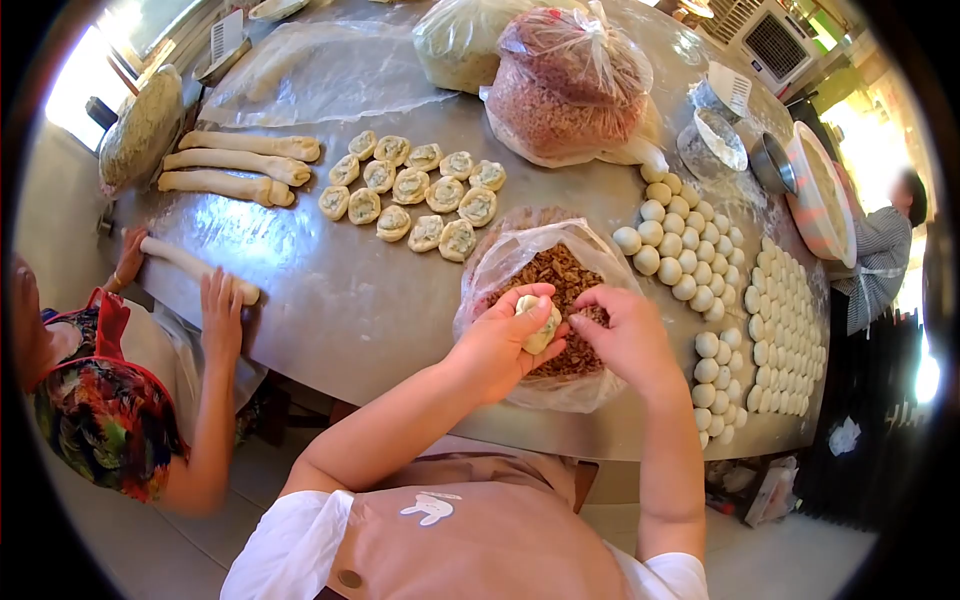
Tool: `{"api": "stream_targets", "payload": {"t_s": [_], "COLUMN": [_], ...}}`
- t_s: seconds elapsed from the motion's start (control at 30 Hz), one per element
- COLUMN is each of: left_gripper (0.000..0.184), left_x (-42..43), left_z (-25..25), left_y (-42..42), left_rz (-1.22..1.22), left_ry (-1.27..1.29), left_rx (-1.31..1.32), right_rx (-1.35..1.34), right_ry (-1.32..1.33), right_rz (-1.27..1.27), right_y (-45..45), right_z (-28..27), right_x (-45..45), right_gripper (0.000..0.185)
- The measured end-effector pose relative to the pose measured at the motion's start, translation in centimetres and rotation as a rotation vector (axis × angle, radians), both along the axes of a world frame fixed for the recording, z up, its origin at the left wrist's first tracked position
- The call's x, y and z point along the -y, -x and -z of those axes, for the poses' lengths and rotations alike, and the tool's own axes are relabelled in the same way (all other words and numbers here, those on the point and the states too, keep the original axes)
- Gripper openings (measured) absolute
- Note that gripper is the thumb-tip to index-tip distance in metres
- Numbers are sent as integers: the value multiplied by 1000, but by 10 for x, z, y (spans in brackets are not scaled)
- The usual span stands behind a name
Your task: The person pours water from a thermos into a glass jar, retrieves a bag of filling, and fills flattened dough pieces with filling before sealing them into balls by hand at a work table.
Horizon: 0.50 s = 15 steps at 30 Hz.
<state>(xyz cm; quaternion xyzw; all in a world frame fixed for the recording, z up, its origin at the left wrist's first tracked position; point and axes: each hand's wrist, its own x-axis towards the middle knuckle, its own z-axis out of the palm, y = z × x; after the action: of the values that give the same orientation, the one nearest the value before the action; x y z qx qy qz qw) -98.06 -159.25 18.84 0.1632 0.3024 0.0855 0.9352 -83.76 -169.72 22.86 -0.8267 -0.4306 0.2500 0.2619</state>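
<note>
My left hand (507,338) is closed around a dough piece (541,329) with greenish specks, held above an open plastic bag. Loose brown filling (562,275) lies inside that bag (480,290), right below both hands. Just right of the dough, my right hand (618,335) has its fingers bent together in a pinch. Whatever is between those fingertips is hidden. Beyond the bag, to the left, several flattened dough pieces with specked tops (410,186) lie in rows on the metal table (350,300).
At left, a co-worker's hands (221,305) press a dough roll (190,262); more dough rolls (235,165) lie behind. Many dough balls (690,240) cover the right side. A tied bag of pinkish filling (570,85) and a metal bowl (711,145) stand farther back. Another person (880,260) is at far right.
</note>
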Motion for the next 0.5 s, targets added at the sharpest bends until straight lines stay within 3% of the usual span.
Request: {"api": "stream_targets", "payload": {"t_s": [0.07,0.17,0.27,0.37,0.5], "left_gripper": [28,33,34,34,34], "left_x": [1,0,2,3,4], "left_z": [-9,17,2,11,5], "left_y": [-3,-9,-13,-14,-17], "left_rz": [6,22,-21,-95,-115], "left_ry": [90,143,152,105,133], "left_rx": [-15,73,142,180,237], "right_rx": [-93,-14,113,-130,-103], "right_ry": [-108,-202,-245,-237,-372], "right_rz": [98,-20,-119,-21,-12], "right_y": [5,13,21,25,19], "right_z": [-13,-22,-10,-13,1], "right_x": [-2,-6,-9,-8,-3], "right_gripper": [21,24,27,33,34]}}
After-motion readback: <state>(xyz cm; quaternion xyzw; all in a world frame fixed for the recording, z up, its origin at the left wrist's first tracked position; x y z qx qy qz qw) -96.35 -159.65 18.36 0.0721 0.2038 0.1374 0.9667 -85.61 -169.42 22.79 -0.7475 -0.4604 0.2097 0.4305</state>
